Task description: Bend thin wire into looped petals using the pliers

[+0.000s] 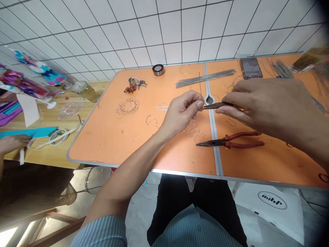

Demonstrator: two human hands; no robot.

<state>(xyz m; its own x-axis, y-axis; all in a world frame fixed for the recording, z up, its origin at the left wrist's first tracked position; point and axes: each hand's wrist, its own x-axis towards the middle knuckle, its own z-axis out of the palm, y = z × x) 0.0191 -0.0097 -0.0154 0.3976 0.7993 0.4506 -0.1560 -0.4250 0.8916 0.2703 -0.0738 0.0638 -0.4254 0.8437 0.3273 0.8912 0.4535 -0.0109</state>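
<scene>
My left hand (181, 111) is closed, pinching a thin wire (199, 84) between thumb and fingertips. One length of this wire stands up above the fingers. Below them, thin bent wire loops (194, 130) show against the table; whether they join the held piece I cannot tell. In my right hand (264, 97) are dark-jawed pliers (213, 106), their tips meeting the wire at my left fingertips. The palm hides most of their handles. Nearer to me lie red-handled needle-nose pliers (217, 142). Left of my hands rests a ring of looped wire (128, 112).
A bundle of straight wires (205, 79) lies behind my hands, with a tape roll (158, 70), keys (136, 84) and a phone (251, 68) farther back. Wire scraps (151, 120) are scattered about. At left, another person's hand (14, 144) works on a wooden table (59, 154).
</scene>
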